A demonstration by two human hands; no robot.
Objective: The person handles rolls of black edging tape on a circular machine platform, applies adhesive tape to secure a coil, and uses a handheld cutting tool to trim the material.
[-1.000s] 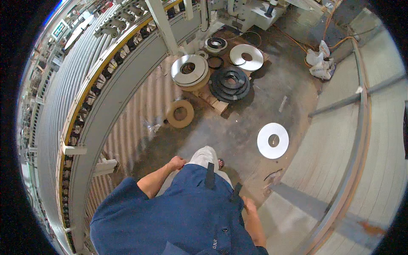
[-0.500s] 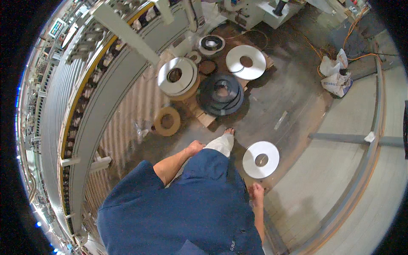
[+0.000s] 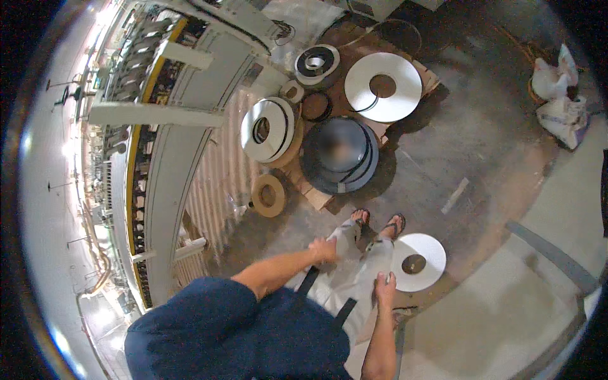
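My left hand [image 3: 325,251] is in front of my body, above my light trousers; its fingers are smeared by motion. Lower and to the right, my right hand [image 3: 384,288] is closed with curled fingers, and whatever it may hold is too small to make out. Just beyond it a flat white roll [image 3: 430,256] with a round hole lies on the floor beside my sandalled feet. Farther ahead, a stack of dark rolls [image 3: 366,178] rests on a low board, its middle blurred. A large white roll [image 3: 403,75] and stacked white rolls [image 3: 277,117] lie around it.
A tan ring-shaped roll [image 3: 279,194] is at the left of the board [image 3: 316,197]. A long machine [image 3: 170,171] with a yellow strip runs along the left, with arms [image 3: 158,114] jutting out. White bags [image 3: 562,118] sit at the far right. A pale strip [image 3: 455,195] lies on the floor.
My view has shifted and the rolls appear larger. Both feet now show. My left hand has moved forward and right in the picture, and my right hand now overlaps the edge of the floor roll.
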